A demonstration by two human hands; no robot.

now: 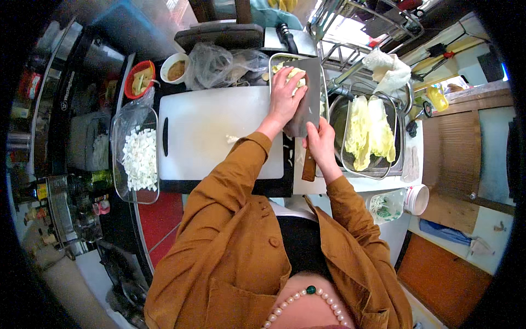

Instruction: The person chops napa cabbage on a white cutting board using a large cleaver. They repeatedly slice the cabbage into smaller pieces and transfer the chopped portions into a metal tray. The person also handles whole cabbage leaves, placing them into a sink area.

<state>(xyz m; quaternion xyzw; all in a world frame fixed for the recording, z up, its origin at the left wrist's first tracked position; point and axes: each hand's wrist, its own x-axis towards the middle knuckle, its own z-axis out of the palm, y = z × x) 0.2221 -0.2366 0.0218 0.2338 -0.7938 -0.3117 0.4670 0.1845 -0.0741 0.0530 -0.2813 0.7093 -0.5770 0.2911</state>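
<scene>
My right hand (321, 142) grips a cleaver (311, 92) where its broad steel blade meets the wooden handle. The blade extends away from me over a mesh basket (271, 66) past the right end of the white cutting board (205, 131). My left hand (284, 96) curls over pale yellow cabbage pieces (299, 78) beside the blade's left side; it hides part of them, so I cannot tell whether they rest on the steel or in the basket. A small cabbage scrap (231, 139) lies on the board, and a few shreds (291, 155) are scattered off its right edge.
Diced white pieces (140, 160) fill a mesh basket (116, 181) at left. Behind the board are a red basket (128, 84), a white bowl (165, 68) and a clear plastic bag (209, 66). Cabbage leaves (361, 135) sit in another basket (347, 164) over the sink at right.
</scene>
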